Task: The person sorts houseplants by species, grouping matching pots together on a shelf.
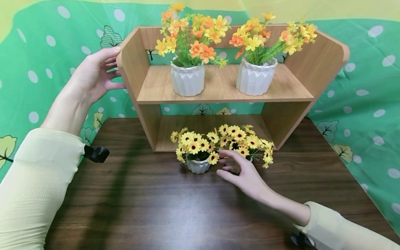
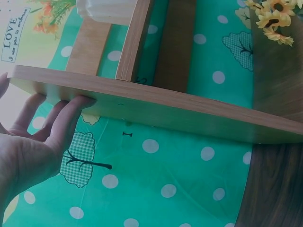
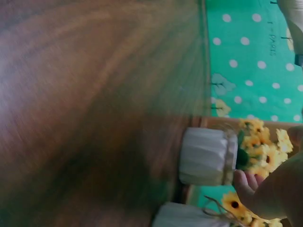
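My left hand (image 1: 93, 74) touches the outside of the left side panel (image 1: 132, 62) of a wooden two-tier shelf, fingertips against the board in the left wrist view. My right hand (image 1: 248, 177), fingers loosely bent, is in front of two small white pots of yellow daisy-like flowers. The left pot (image 1: 198, 166) stands just before the shelf's lower board. My hand mostly hides the other pot in the head view, its flowers (image 1: 234, 133) showing above. In the right wrist view, fingertips are right at the rim of one white pot (image 3: 208, 156).
On the upper board stand two larger white pots, left (image 1: 187, 81) and right (image 1: 256, 78), with orange and yellow flowers. The shelf sits at the back of a dark wooden table (image 1: 175, 208). A green patterned cloth (image 1: 372, 86) hangs behind and at the sides.
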{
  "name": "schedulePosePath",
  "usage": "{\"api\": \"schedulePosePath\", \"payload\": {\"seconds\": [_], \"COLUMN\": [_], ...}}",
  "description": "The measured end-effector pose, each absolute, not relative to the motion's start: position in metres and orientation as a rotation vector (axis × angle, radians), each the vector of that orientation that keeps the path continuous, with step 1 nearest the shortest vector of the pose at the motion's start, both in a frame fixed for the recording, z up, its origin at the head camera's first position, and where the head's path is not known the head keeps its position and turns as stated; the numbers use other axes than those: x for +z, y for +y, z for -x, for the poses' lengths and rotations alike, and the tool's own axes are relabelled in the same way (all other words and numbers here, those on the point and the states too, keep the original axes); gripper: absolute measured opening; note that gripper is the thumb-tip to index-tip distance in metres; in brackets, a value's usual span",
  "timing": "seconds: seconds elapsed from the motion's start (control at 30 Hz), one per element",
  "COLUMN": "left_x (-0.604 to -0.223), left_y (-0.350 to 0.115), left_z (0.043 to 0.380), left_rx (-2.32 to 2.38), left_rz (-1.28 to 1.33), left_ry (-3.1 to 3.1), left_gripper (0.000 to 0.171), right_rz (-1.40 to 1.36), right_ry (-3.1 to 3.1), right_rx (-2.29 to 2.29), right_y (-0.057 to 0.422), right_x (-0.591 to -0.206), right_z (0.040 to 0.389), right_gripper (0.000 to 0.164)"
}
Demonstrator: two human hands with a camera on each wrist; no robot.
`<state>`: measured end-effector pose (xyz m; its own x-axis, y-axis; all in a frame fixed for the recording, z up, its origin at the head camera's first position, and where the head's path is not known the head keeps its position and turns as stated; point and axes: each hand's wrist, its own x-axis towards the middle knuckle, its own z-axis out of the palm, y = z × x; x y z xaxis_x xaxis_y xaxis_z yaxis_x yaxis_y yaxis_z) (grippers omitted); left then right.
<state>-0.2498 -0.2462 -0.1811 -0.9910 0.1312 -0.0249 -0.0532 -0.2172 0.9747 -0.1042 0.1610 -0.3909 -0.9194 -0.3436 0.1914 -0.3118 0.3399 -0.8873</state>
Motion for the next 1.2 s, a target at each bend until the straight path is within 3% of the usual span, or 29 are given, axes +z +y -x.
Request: {"api": "schedulePosePath", "payload": {"seconds": [0.57,1.03,1.2], "left_x": [-0.181,-0.181,-0.182], "left_y": [-0.245,-0.245,-0.245], "left_z": [0.25,0.25,0.25], "left_rx": [2.364,2.365,2.363], "left_rz": [-0.097,-0.092,-0.09], "left_ry": [1.88,1.893,1.9], "left_gripper": [0.038,0.04,0.04], "right_rz": [0.288,0.154,0.218], "right_ry": [2.581,2.588,2.566], "right_rx": [-1.343,-1.395,-1.513], "right_y": [0.137,0.117,0.111], "right_x": [-0.416,-0.439,-0.444], "right_z": [0.105,0.129,0.139], "right_gripper": [0.093,0.109,0.097]}}
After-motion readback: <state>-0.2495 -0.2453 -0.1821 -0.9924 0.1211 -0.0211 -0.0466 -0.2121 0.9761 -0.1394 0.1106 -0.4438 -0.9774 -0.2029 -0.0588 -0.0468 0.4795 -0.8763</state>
